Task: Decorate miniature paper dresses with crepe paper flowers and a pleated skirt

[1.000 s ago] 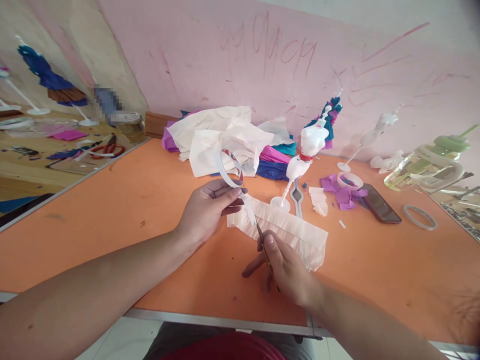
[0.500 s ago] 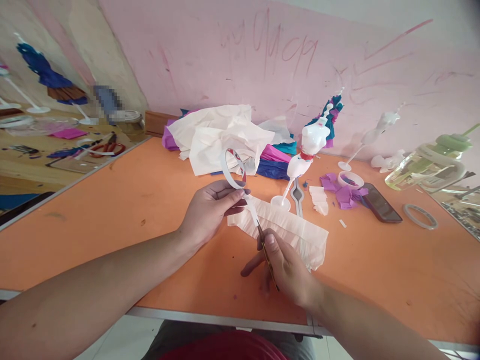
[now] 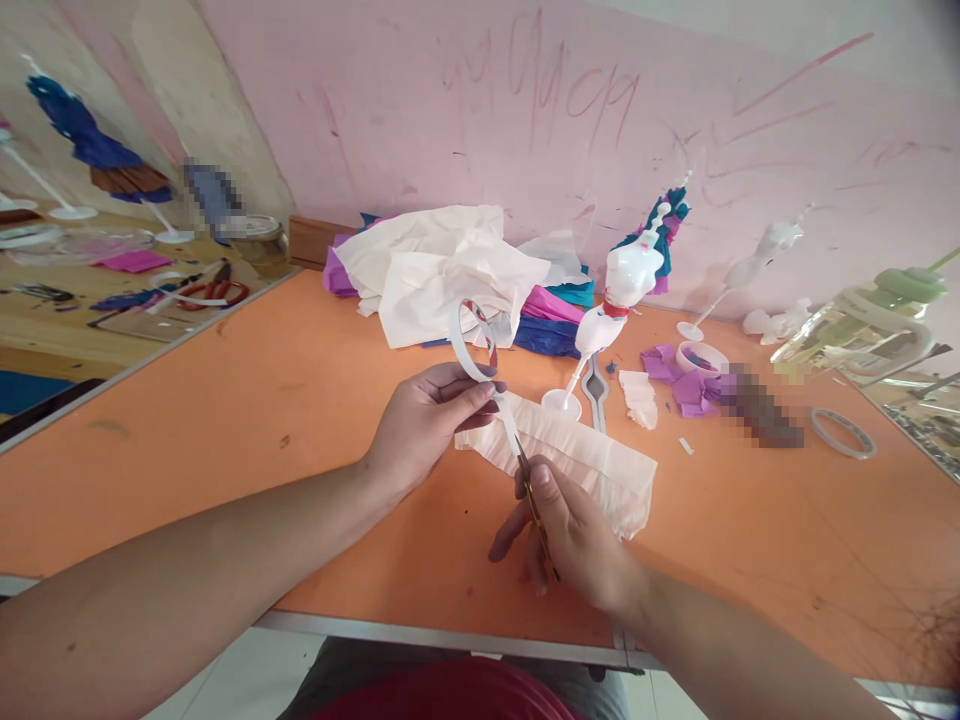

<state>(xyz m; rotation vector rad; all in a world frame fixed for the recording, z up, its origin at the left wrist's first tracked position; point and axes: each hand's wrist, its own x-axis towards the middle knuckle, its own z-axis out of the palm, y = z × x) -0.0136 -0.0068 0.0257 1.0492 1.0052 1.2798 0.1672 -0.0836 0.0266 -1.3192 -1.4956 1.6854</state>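
In my left hand (image 3: 431, 420) is a roll of white tape (image 3: 457, 345), pinched between thumb and fingers and standing upright. A short strip (image 3: 508, 425) hangs from it, down to the right. My right hand (image 3: 566, 525) grips slim gold-brown tweezers (image 3: 538, 520) between thumb and index finger, the other fingers loosely spread. Their tips meet the lower end of the strip. Below and behind both hands lies a pleated cream paper piece (image 3: 592, 450) on the orange table (image 3: 225, 450). A white mini dress form (image 3: 630, 275) with a red band at its waist stands just behind that paper.
Crumpled cream paper (image 3: 442, 265) and coloured sheets are heaped against the wall. To the right are purple scraps (image 3: 694, 392), a small pink bowl (image 3: 702, 358), a clear tape ring (image 3: 843, 433) and a green-lidded bottle (image 3: 862, 315). Another dress form (image 3: 757, 255) stands behind.
Both hands hold nearly the same pose, with the tape roll and tweezers shifted very slightly right. The strip still runs between them.
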